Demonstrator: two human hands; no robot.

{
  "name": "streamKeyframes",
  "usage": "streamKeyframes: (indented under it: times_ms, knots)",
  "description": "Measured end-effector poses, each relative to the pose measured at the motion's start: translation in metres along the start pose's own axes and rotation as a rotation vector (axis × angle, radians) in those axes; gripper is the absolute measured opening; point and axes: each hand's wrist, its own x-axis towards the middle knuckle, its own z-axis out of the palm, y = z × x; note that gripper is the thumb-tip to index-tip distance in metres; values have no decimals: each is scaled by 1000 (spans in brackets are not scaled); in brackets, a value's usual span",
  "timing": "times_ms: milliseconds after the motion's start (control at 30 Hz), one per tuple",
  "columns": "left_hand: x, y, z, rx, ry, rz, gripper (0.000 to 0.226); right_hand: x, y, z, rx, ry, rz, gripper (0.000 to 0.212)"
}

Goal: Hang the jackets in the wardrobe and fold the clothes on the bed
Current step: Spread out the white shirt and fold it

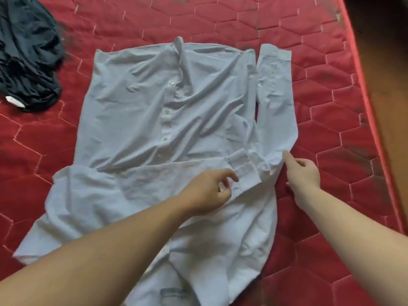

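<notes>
Far left, a crumpled dark garment (pixel 26 56) shows a small white tag, unreadable. Centre of the red quilted mattress (pixel 331 120), the pale blue shirt (pixel 154 102) lies button-side up, collar pointing away. Left hand (pixel 209 191) pinches the folded-across sleeve's cuff (pixel 245 173); right hand (pixel 303 173), holding nothing, points its forefinger at the shirt's edge.

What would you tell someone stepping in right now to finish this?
Left hand: pinching the cuff of the sleeve folded across the pale blue shirt.
Right hand: empty, forefinger touching the other sleeve's fold.
The shirt lies buttoned side up on the red mattress; dark clothes are heaped at far left.
Done: one sleeve across.
Left: finish folding the shirt, then the dark heap. No jackets or wardrobe in view.
</notes>
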Motion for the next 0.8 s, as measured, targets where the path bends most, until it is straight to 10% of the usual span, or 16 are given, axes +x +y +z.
streamKeyframes:
  times_ms: [233,567,800]
  knots:
    - [81,41,31,-32,11,-221,27,55,-40,20,93,-250,-2,21]
    - [90,59,42,376,-38,-272,57,97,-76,38,7,-216,-41,25]
    - [105,67,40,201,-135,-432,61,82,-77,9,178,-56,-373,18]
